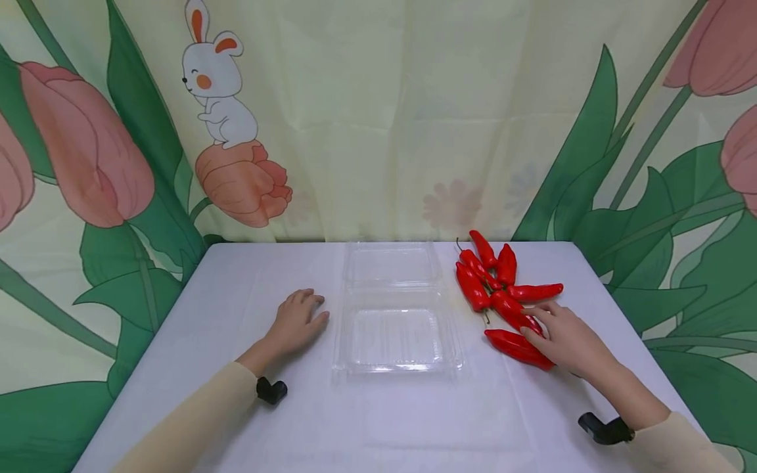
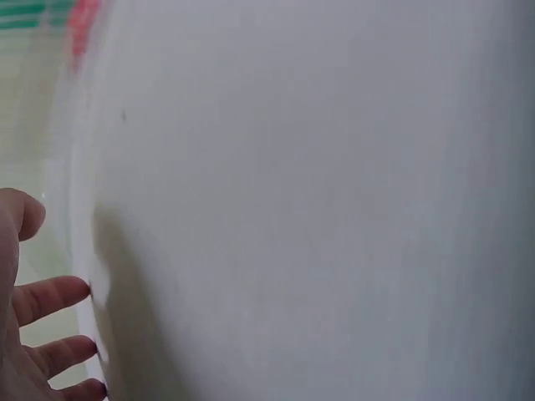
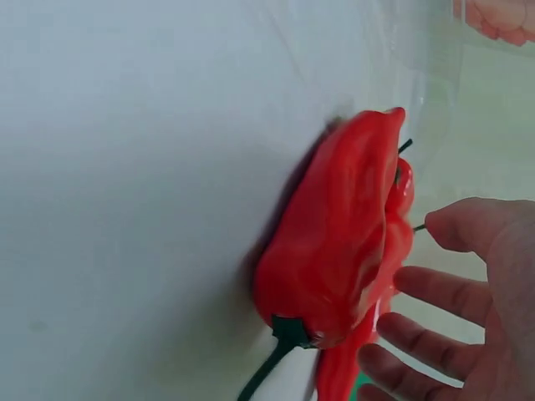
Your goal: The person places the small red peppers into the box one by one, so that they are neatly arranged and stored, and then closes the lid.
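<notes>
My right hand [image 1: 566, 338] hovers at the near right side of a group of several glossy red peppers [image 1: 473, 287], its fingers spread and gripping nothing. Under its fingertips lies one red pepper [image 1: 510, 311]; the nearest pepper [image 3: 334, 234], with a green stem, lies beside the thumb. On the other side, my left hand [image 1: 298, 320] rests palm down with relaxed fingers, and its fingertips [image 2: 77, 288] meet the white surface. Between the hands sits a clear plastic container [image 1: 395, 338], its hinged lid [image 1: 390, 265] folded back toward the far edge.
A white cloth covers the table [image 1: 408, 420]. Behind it hangs a curtain [image 1: 367, 118] printed with tulips and a rabbit. Black wrist cameras sit by the left sleeve [image 1: 201, 410] and the right sleeve [image 1: 674, 447].
</notes>
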Available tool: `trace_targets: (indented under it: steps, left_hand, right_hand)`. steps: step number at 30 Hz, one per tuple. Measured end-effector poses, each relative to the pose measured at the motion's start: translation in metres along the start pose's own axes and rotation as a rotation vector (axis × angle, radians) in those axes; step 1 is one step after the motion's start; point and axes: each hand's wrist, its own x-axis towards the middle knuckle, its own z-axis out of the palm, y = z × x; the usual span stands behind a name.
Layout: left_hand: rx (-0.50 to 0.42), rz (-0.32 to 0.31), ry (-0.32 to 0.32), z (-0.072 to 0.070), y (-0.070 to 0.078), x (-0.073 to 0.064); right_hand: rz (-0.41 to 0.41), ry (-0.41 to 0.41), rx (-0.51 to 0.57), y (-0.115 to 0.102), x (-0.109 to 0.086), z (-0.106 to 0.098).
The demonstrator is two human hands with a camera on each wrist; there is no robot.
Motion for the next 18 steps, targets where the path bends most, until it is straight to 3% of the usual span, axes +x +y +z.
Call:
trace_targets:
  steps: [6,18]
  left_hand:
    - [-0.165,-0.011,-0.018,0.001,0.013,-0.010]
    - [-0.257,-0.009,0.002,-0.001,0.027,-0.017]
  right_hand:
    - [0.021,-0.014,0.065,0.003,-0.011,0.009]
    - [0.063,-0.065,0.093,-0.006,-0.020,0.013]
